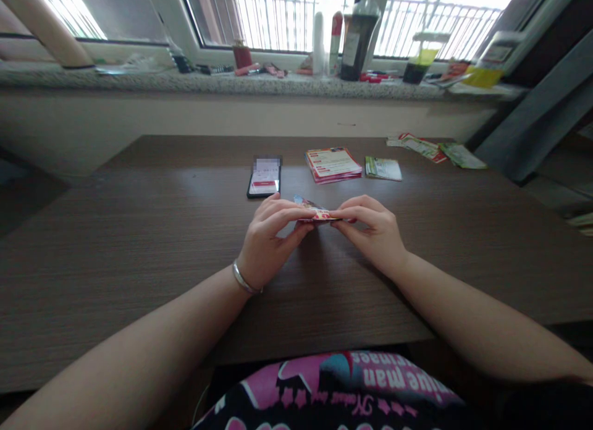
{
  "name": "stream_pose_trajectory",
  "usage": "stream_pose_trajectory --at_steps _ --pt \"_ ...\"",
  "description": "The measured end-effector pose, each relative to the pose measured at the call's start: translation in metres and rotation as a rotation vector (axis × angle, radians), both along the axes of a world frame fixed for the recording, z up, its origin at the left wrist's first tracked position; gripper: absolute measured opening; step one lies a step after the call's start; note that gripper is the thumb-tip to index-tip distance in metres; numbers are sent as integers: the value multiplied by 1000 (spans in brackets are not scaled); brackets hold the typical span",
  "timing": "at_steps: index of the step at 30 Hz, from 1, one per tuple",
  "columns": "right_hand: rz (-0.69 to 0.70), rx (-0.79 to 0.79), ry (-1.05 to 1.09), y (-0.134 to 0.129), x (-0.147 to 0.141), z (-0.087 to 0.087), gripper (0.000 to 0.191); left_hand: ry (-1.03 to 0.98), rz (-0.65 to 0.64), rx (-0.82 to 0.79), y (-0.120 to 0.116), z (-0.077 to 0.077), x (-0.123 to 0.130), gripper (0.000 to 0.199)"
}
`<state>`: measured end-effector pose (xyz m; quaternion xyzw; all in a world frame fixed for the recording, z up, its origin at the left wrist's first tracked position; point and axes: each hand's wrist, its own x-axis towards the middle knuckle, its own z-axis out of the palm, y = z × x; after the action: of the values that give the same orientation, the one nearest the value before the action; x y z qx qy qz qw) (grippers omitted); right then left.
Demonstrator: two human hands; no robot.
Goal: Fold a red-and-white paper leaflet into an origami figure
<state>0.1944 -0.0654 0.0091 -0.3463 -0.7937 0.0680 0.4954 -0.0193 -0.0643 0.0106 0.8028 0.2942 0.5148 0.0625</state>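
Note:
A small colourful printed paper [319, 215], red and white along its near edge, is held nearly flat just above the table. My left hand [274, 229], with a silver bangle at the wrist, pinches its left side between thumb and fingers. On the right side my right hand [370, 223] grips it the same way. The fingers cover much of the paper, and whether it is folded I cannot tell. Beyond my left hand lies a phone [265, 178] with its screen lit. A stack of red-edged printed cards [333, 164] rests past the paper.
Right of the stack lies a smaller green-and-white pile of papers [383, 168]. Loose printed strips [424, 147] are at the table's far right corner. Bottles, including a dark one [359, 44], and small items line the granite windowsill [278, 86] behind the brown table [139, 244].

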Motion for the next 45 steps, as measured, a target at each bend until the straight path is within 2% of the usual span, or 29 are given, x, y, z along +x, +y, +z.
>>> stream_pose_trajectory --at_steps 11,18,22,26,32,39,45 --pt "40 81 -57 0 1 2 13 -22 -11 33 0 2 1 10" --pt "74 117 -128 0 1 5 15 5 -1 164 4 0 -2 22" --pt "73 135 -122 -2 0 7 14 30 -13 189 3 3 -4 17" --pt "65 134 -104 -4 -2 8 12 14 -9 164 -1 6 -2 11" --pt "-44 48 -7 -4 -9 2 18 -132 -28 47 -4 3 3 12" --pt "-7 8 59 -1 -12 0 10 -141 -33 -15 -7 4 5 12" --pt "-1 30 80 -3 -8 3 15 -156 -35 -24 -7 3 4 11"
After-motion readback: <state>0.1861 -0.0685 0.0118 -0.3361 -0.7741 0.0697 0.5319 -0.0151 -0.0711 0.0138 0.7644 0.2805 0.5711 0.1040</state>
